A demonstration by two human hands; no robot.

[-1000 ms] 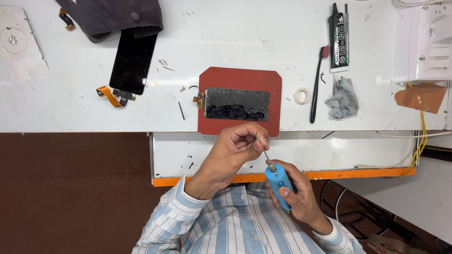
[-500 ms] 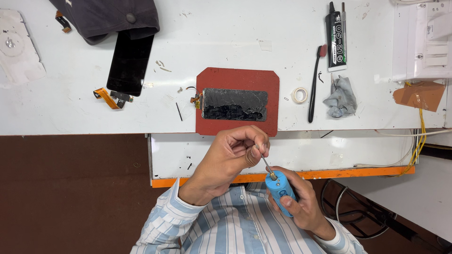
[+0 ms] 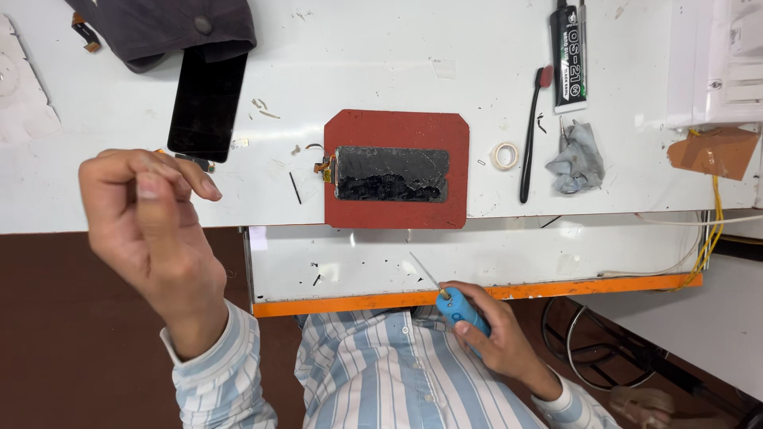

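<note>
A black phone (image 3: 208, 103) lies upper left under a grey cap (image 3: 171, 28). Upper right: a glue tube (image 3: 568, 56), a toothbrush (image 3: 532, 135), a tape roll (image 3: 504, 156), a crumpled cloth (image 3: 576, 159).

From my feed it's a scuffed white workbench (image 3: 493, 48) with an orange-edged pull-out shelf (image 3: 556, 258) under it. Dark brown floor (image 3: 71, 342) below, lighting's bright and even, with a white unit (image 3: 719, 59) far right.

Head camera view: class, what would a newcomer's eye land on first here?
The raised left hand, fingers pinched, fills the left foreground. Mid-table lies a red rectangular mat bearing a cracked dark phone screen. Below, the right hand grips a blue-handled thin-tipped tool.
</note>
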